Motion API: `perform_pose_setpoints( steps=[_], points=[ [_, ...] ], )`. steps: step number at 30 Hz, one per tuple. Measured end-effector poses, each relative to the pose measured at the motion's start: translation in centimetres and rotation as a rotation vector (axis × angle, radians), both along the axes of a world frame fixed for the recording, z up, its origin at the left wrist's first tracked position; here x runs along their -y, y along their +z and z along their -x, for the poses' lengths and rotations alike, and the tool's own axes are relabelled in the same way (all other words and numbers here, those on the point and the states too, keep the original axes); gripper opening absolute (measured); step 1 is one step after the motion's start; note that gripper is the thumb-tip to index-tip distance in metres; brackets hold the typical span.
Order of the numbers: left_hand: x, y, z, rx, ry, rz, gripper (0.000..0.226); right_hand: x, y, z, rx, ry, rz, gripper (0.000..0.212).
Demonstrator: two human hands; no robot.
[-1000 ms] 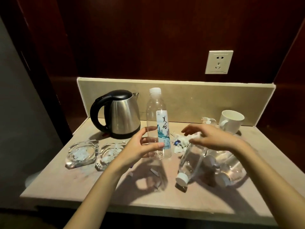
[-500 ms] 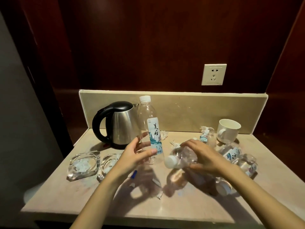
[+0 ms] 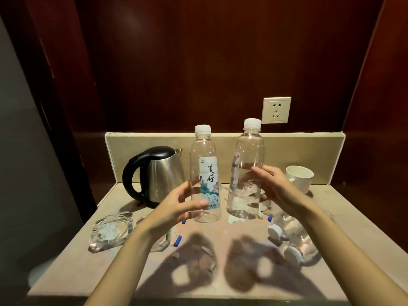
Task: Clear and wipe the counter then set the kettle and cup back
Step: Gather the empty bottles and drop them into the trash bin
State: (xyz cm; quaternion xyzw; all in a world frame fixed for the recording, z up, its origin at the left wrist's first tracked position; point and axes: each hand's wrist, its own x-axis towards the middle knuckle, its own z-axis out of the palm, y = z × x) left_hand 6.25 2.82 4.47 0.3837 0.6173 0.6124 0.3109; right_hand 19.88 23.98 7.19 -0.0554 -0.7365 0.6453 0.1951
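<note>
Clear thin-walled plastic: labelled bottle (image 3: 206, 177) gripped upright in left hand (image 3: 176, 208), second bottle (image 3: 246, 173) in right hand (image 3: 280, 191), above counter (image 3: 353, 219). Both judged empty, light, crushable; mid-body hold suited. Kettle (image 3: 159, 173) far left, cup (image 3: 299, 177) far right.

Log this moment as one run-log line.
left hand: holds labelled bottle upright | right hand: holds second bottle upright | kettle, cup: on counter
</note>
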Motion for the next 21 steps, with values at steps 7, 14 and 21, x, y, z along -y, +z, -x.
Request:
perform_pose_setpoints(
  steps=[7,14,21],
  points=[
    [0.1,0.2,0.2,-0.017,-0.021,-0.002,0.073,-0.2,0.5,-0.3,0.006,0.018,0.001,0.059],
    [0.5,-0.6,0.4,0.005,-0.004,0.008,0.072,0.2,-0.3,-0.5,0.032,-0.046,-0.037,0.041],
    [3.1,-2.8,1.5,0.122,0.081,0.046,0.077,2.1,-2.3,0.2,0.097,-0.083,-0.059,0.044]
  ],
)
